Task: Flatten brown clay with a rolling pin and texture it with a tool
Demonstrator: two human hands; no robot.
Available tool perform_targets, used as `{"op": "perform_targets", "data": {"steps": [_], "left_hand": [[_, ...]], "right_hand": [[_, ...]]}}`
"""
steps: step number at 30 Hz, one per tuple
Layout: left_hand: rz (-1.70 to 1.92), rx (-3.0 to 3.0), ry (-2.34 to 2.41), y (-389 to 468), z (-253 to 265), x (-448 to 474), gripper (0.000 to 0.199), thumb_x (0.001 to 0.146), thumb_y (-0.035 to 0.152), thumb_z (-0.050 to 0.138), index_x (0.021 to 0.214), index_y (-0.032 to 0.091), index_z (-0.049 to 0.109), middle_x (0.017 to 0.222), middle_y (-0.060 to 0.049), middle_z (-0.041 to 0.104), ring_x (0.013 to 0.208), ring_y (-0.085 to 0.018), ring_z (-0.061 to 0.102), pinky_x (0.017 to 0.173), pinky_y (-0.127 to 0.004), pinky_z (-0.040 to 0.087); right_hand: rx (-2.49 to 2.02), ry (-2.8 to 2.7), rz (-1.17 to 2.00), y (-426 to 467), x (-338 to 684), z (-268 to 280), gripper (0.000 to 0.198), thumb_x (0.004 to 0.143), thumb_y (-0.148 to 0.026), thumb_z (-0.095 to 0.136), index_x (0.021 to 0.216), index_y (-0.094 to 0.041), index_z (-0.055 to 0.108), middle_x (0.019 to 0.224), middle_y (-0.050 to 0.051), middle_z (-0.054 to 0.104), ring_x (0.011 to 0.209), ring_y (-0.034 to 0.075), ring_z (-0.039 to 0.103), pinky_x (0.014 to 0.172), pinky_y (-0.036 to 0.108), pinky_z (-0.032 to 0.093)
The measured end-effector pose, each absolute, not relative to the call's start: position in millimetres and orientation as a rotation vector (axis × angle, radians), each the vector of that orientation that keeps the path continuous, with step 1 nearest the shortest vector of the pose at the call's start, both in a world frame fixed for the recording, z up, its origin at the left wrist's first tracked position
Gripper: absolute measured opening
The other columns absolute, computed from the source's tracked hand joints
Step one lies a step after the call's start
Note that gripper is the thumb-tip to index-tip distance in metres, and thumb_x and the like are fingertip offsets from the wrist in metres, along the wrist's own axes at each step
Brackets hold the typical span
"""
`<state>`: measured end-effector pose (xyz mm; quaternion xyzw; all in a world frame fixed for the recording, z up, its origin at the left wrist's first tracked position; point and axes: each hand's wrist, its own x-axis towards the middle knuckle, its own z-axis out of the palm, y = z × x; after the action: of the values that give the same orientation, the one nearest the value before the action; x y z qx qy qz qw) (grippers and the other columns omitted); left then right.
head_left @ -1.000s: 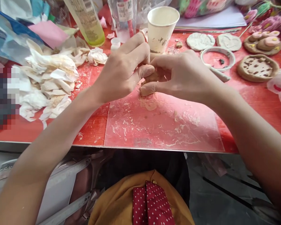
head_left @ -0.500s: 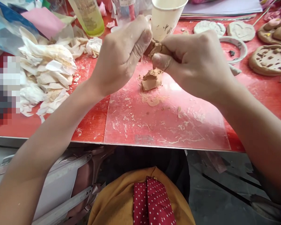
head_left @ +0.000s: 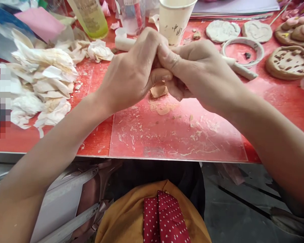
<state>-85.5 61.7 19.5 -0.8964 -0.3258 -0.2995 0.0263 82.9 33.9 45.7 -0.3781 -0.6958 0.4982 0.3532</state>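
Observation:
My left hand (head_left: 131,71) and my right hand (head_left: 202,71) meet above the table with their fingers closed and pressed together. The brown clay seen between them half a second ago is now hidden inside the fingers. My right thumb lies against the left hand's fingers. Below and partly behind the hands, a lump of brown clay (head_left: 158,91) sits on a clear plastic sheet (head_left: 177,135) smeared with dried clay. Just behind stands a white paper cup (head_left: 176,23) with dark writing.
Crumpled tissues (head_left: 43,71) and a bottle of yellow-green liquid (head_left: 91,20) are at left. A pale roller (head_left: 124,43) lies behind my left hand. To the right are a ring of tape (head_left: 262,55), a grey stick (head_left: 245,72), pale clay discs (head_left: 223,31) and a brown clay piece (head_left: 290,62).
My hands have come together and closed around each other, lowering slightly. The clay that showed at my right fingertips is now covered. The view has shifted a little.

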Motion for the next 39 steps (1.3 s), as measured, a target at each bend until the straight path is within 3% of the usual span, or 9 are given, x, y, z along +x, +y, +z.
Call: {"op": "perform_targets", "data": {"steps": [4, 9, 14, 19, 22, 25, 28, 34, 39], "left_hand": [[-0.737, -2.686, -1.095, 60, 24, -87, 0.035, 0.093, 0.050, 0.027, 0.101, 0.023, 0.048, 0.095, -0.008, 0.055, 0.084, -0.021, 0.059, 0.065, -0.033, 0.043], [-0.864, -2.714, -1.144, 57, 25, -87, 0.014, 0.088, 0.032, 0.041, 0.083, 0.025, 0.053, 0.074, -0.004, 0.056, 0.070, -0.018, 0.056, 0.060, -0.033, 0.040], [-1.092, -2.817, -1.144, 60, 26, -83, 0.019, 0.084, 0.017, 0.040, 0.069, 0.022, 0.051, 0.066, -0.002, 0.055, 0.064, -0.015, 0.053, 0.060, -0.032, 0.043], [-1.297, -2.864, -1.319, 66, 28, -85, 0.013, 0.089, 0.022, 0.042, 0.093, 0.020, 0.055, 0.090, -0.005, 0.061, 0.082, -0.015, 0.057, 0.074, -0.031, 0.048], [-1.338, -2.996, -1.383, 71, 24, -88, 0.019, 0.090, 0.027, 0.047, 0.108, 0.021, 0.050, 0.103, -0.007, 0.059, 0.086, -0.015, 0.057, 0.074, -0.030, 0.049], [-1.408, -3.097, -1.469, 75, 19, -88, 0.028, 0.088, 0.041, 0.051, 0.107, 0.021, 0.045, 0.097, -0.006, 0.058, 0.079, -0.014, 0.057, 0.069, -0.028, 0.049], [-1.517, -3.070, -1.567, 75, 21, -88, 0.036, 0.085, 0.055, 0.047, 0.094, 0.020, 0.045, 0.084, -0.004, 0.054, 0.073, -0.013, 0.055, 0.064, -0.027, 0.048], [-1.536, -3.175, -1.614, 69, 34, -90, 0.035, 0.090, 0.051, 0.039, 0.076, 0.019, 0.045, 0.066, 0.001, 0.043, 0.056, -0.009, 0.044, 0.050, -0.024, 0.039], [-1.559, -3.180, -1.537, 66, 27, -85, 0.011, 0.087, 0.029, 0.049, 0.094, 0.021, 0.047, 0.082, -0.002, 0.055, 0.072, -0.011, 0.054, 0.063, -0.026, 0.048]], "right_hand": [[-0.988, -1.790, 1.390, 36, 86, 45, 0.051, 0.090, -0.054, 0.040, 0.053, -0.019, 0.039, 0.054, 0.001, 0.051, 0.045, 0.009, 0.045, 0.045, 0.026, 0.033], [-1.033, -1.882, 1.376, 39, 88, 47, 0.052, 0.089, -0.060, 0.034, 0.058, -0.021, 0.047, 0.051, 0.000, 0.048, 0.044, 0.010, 0.040, 0.048, 0.028, 0.035], [-1.077, -1.920, 1.199, 45, 87, 45, 0.052, 0.088, -0.062, 0.031, 0.062, -0.020, 0.048, 0.047, -0.003, 0.040, 0.044, 0.010, 0.039, 0.048, 0.025, 0.034], [-1.392, -2.050, 0.679, 57, 98, 47, 0.054, 0.093, -0.055, 0.027, 0.071, -0.018, 0.061, 0.053, 0.002, 0.050, 0.053, 0.014, 0.049, 0.055, 0.029, 0.035], [-1.557, -2.215, 0.361, 68, 109, 44, 0.041, 0.092, -0.046, 0.038, 0.081, -0.018, 0.066, 0.066, 0.007, 0.061, 0.059, 0.018, 0.053, 0.055, 0.032, 0.033], [-1.452, -2.489, 0.247, 75, 116, 35, 0.028, 0.090, -0.038, 0.044, 0.093, -0.021, 0.067, 0.088, 0.008, 0.067, 0.063, 0.019, 0.056, 0.054, 0.032, 0.032], [-1.295, -2.590, 0.245, 79, 117, 26, 0.027, 0.090, -0.033, 0.042, 0.093, -0.024, 0.068, 0.102, 0.006, 0.068, 0.070, 0.019, 0.058, 0.056, 0.032, 0.034], [-1.425, -2.341, 0.326, 75, 109, 33, 0.022, 0.085, -0.040, 0.053, 0.086, -0.021, 0.064, 0.077, 0.006, 0.065, 0.067, 0.018, 0.056, 0.058, 0.031, 0.035], [-1.350, -2.062, 0.634, 65, 104, 45, 0.020, 0.088, -0.038, 0.051, 0.085, -0.019, 0.058, 0.067, 0.003, 0.059, 0.055, 0.013, 0.050, 0.053, 0.029, 0.035]]}}
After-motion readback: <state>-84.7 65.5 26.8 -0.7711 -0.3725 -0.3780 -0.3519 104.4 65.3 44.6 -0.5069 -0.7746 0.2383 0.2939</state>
